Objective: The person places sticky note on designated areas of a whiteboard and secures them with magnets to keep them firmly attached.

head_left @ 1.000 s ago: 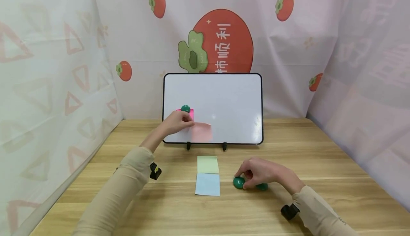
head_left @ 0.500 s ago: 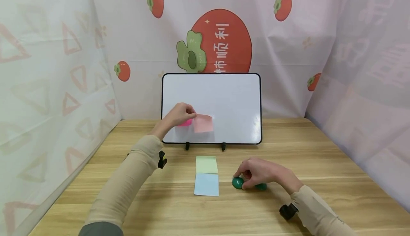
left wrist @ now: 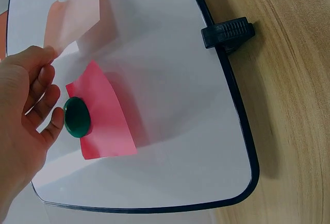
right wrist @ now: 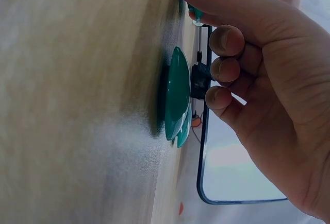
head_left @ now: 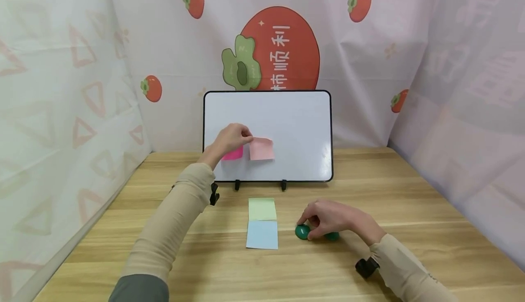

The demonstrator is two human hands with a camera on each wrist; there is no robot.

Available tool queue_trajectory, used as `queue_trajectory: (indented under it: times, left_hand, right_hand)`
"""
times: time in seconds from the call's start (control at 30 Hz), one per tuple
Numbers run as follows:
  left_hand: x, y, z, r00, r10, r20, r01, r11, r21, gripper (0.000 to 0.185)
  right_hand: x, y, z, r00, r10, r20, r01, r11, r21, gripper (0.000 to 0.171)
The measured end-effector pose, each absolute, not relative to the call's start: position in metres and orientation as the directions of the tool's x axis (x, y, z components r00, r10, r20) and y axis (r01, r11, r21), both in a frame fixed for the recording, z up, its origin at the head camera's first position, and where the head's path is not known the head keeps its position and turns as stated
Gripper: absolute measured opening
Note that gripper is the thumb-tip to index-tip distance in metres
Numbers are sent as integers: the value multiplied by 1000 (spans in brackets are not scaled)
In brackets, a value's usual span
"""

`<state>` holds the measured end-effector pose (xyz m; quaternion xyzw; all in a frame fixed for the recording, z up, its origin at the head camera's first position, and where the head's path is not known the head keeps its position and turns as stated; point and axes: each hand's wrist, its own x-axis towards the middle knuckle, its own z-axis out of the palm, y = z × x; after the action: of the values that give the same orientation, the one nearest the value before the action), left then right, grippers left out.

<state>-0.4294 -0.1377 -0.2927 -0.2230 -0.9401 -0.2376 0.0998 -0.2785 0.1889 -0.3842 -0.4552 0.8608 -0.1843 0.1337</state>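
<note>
My left hand (head_left: pixel 233 138) pinches a pale pink sticky note (head_left: pixel 261 149) by its upper left corner, in front of the whiteboard (head_left: pixel 299 133). In the left wrist view the note (left wrist: pixel 77 15) stands out from the board at an angle. A bright pink sticky note (left wrist: pixel 111 118) is on the board under a round green magnet (left wrist: pixel 77 117), close to the little finger. On the table my right hand (head_left: pixel 332 216) holds a green magnet (head_left: pixel 302 232) between thumb and forefinger. Behind that hand lie more green magnets (right wrist: pixel 178 95), partly hidden in the head view.
A yellow-green sticky note (head_left: pixel 262 209) and a light blue one (head_left: pixel 262 235) lie edge to edge on the wooden table (head_left: pixel 229 270). Black clips (head_left: pixel 284 185) support the board's lower edge. Printed cloth (head_left: pixel 361 65) hangs behind and along both sides.
My left hand has risen along the board, lifting the pale pink note from near the lower edge to beside the bright pink one. The right hand keeps its place on the magnet.
</note>
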Motion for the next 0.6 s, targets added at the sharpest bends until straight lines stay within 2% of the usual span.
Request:
queue_trajectory:
  times: [0.6]
  left_hand:
    - [-434, -136, -301, -850, 318, 421, 475, 808, 349, 19]
  right_hand:
    - [-278, 187, -383, -552, -832, -59, -739, 520, -428, 31]
